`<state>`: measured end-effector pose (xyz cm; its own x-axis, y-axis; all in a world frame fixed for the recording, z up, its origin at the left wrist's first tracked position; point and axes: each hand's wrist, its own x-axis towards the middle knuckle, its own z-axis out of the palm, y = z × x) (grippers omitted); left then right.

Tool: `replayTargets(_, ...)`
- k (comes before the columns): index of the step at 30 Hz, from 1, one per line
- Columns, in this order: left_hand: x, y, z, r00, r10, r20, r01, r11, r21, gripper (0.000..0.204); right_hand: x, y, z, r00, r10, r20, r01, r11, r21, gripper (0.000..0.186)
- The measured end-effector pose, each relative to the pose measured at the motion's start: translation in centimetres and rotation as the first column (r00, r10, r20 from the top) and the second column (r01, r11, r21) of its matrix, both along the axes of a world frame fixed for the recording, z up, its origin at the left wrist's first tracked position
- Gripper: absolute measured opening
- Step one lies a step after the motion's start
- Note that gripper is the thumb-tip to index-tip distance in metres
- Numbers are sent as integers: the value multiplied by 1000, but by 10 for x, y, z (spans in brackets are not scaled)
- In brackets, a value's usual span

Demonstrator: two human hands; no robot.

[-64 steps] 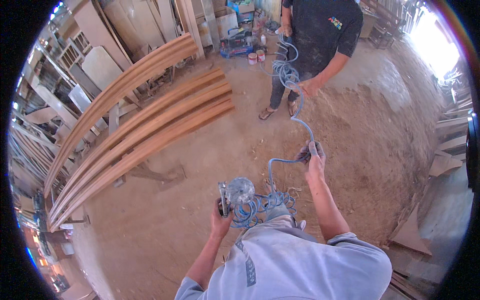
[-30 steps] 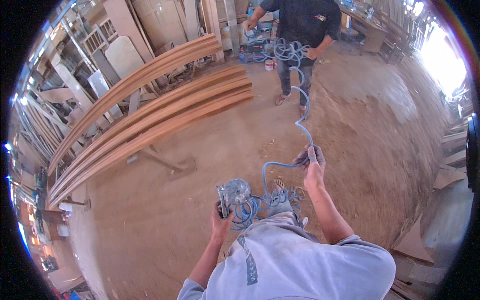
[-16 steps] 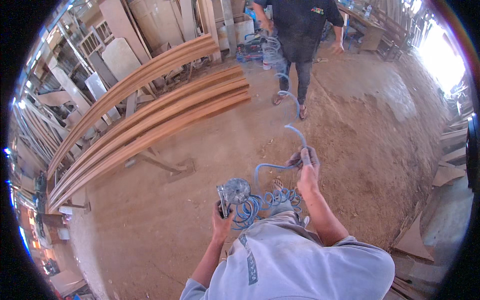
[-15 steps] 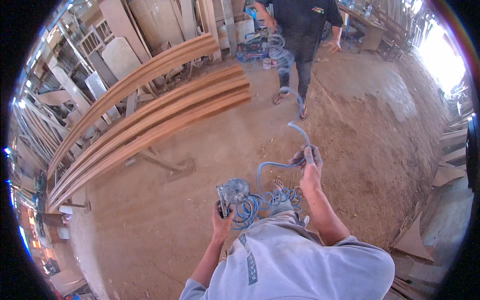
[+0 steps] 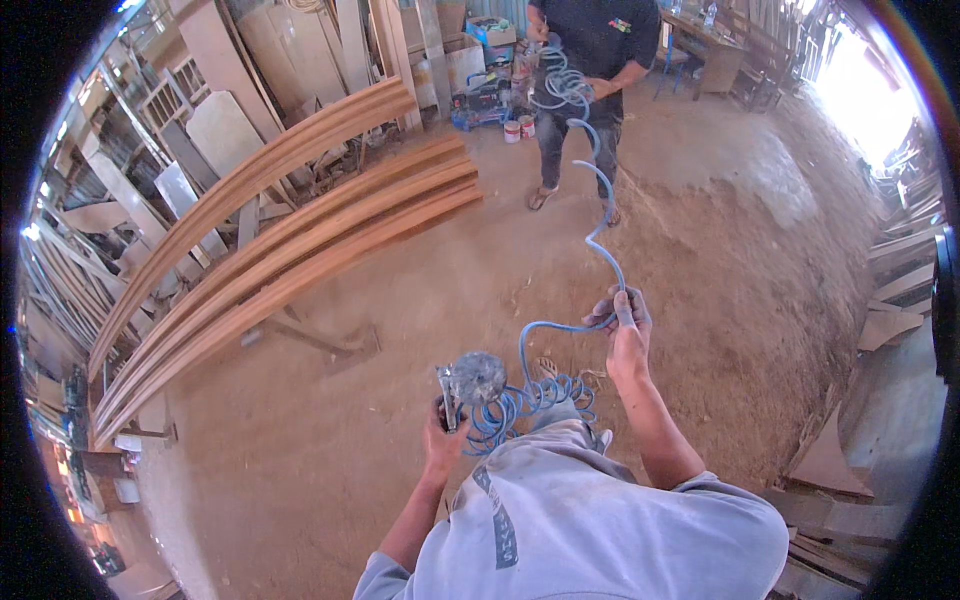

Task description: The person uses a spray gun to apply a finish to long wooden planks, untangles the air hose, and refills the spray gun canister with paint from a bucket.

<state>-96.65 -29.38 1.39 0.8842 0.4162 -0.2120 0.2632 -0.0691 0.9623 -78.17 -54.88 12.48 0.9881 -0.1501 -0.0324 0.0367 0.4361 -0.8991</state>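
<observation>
My left hand (image 5: 446, 440) is wrapped round the handle of a spray gun (image 5: 474, 379) with a round, grey, paint-stained cup on top. Loops of a blue coiled air hose (image 5: 503, 408) hang beside the gun, in front of my legs. Further along, my right hand (image 5: 628, 328) pinches that hose between thumb and fingers. From there the hose runs wavy and partly stretched to a co-worker (image 5: 590, 60) in dark clothes, who holds a bunch of its coils (image 5: 565, 85) with both hands. My left fingers are partly hidden behind the gun.
Long moulded wooden boards (image 5: 300, 225) lie raised on supports at the left. Panels and planks (image 5: 225, 135) lean along the far left wall. Paint tins (image 5: 513, 131) stand near the co-worker's feet. Wood offcuts (image 5: 832, 462) lie at the right, and a wooden table (image 5: 715, 45) stands far back.
The co-worker's free hand has come in to the coils, so both hands are now on them. My hands keep their holds on the spray gun and hose. The view has shifted slightly.
</observation>
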Motion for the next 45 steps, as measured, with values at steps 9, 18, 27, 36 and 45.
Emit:
replayTargets(9,-5,3,0,1000,12,21,-11,1000,-24,48,9,-12,-10,995,-32,-94,41,995,89,16)
replayTargets(18,5,-2,7,998,-58,-1,57,994,91,45,13,-24,-20,990,-85,-116,96,991,94,17)
replayTargets(27,9,-2,2,997,-82,-11,82,995,62,42,15,-27,-23,991,-94,-100,99,994,45,16)
replayTargets(36,6,-6,6,997,-62,-35,64,996,65,46,17,-25,-29,990,-68,-126,77,995,71,17)
replayTargets(45,3,-4,-6,996,-70,-56,72,997,35,52,18,-25,-28,992,-54,-111,69,989,134,15)
